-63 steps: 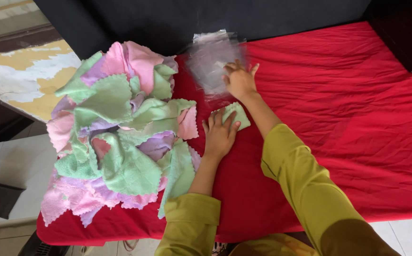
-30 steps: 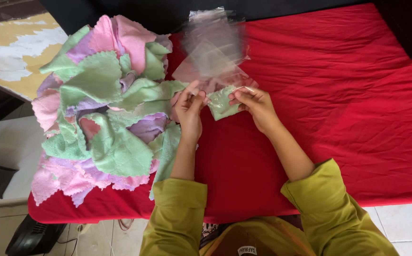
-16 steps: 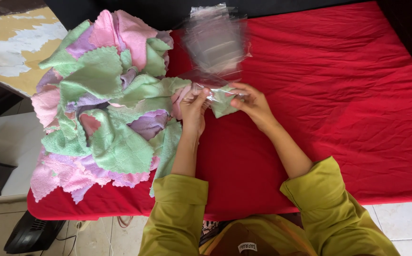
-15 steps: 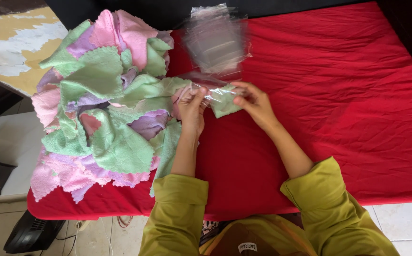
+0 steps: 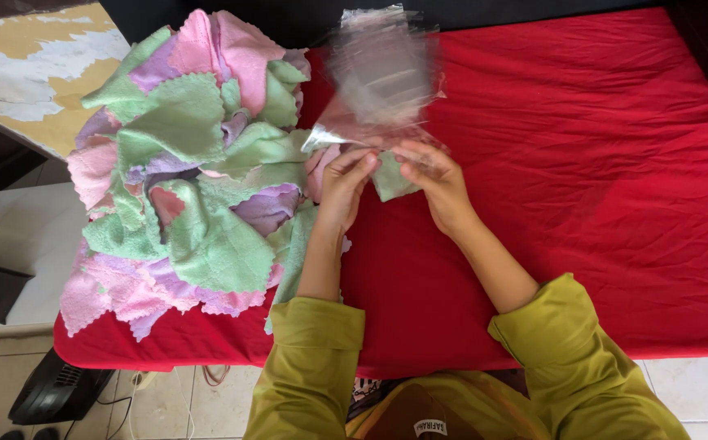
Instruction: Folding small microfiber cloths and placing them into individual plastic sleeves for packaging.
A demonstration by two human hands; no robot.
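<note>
My left hand (image 5: 344,184) and my right hand (image 5: 434,175) meet above the red-covered table (image 5: 598,163). Both pinch the open mouth of a clear plastic bag (image 5: 382,77), which stands blurred above them. A small folded green cloth (image 5: 389,179) sits between my fingers at the bag's opening, partly hidden by my right hand. To the left lies a big heap of green, pink and purple cloths (image 5: 191,171), right beside my left hand.
A worn yellow and white surface (image 5: 28,73) stands at the far left beyond the table. A black object (image 5: 56,389) rests on the tiled floor below the table's left corner. Dark furniture lines the back edge.
Both hands lifted the green cloth and the bag off the table and drew closer together. The bag now stands higher and the cloth sits at its mouth.
</note>
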